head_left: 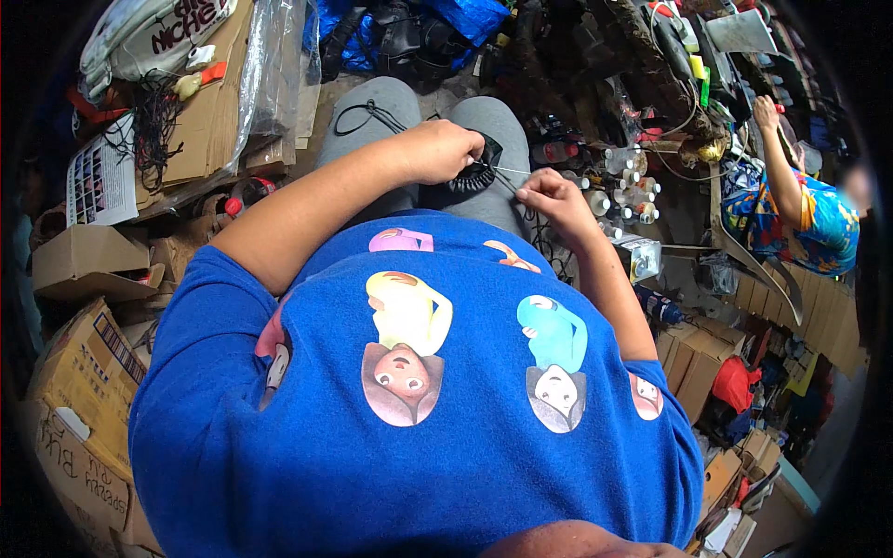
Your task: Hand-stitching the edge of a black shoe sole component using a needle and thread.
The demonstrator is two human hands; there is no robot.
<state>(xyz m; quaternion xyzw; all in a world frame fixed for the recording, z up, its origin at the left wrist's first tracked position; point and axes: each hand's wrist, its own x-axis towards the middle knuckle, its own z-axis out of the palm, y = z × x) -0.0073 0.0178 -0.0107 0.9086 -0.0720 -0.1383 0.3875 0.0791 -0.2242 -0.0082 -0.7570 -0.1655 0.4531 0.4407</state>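
My left hand (445, 151) is closed over my right thigh, its fingers gripping a small black piece with a ribbed, coiled-looking edge (476, 177). A thin, pale, straight strand or needle (512, 170) runs from that piece toward my right hand; which of the two it is I cannot tell. My right hand (558, 200) is pinched, a little lower and to the right, with a dark cord (506, 182) stretched from the black piece to its fingertips. Across my left knee lies a loop of thin black cord (365, 115). Part of the black piece is hidden by my left fingers.
Cardboard boxes (93, 256) and stacked cardboard sheets (209, 107) crowd the left. Several plastic bottles (633, 186) stand right of my knees. A bundle of black cords (158, 139) hangs at the left. Another person in a colourful shirt (823, 219) is at the far right.
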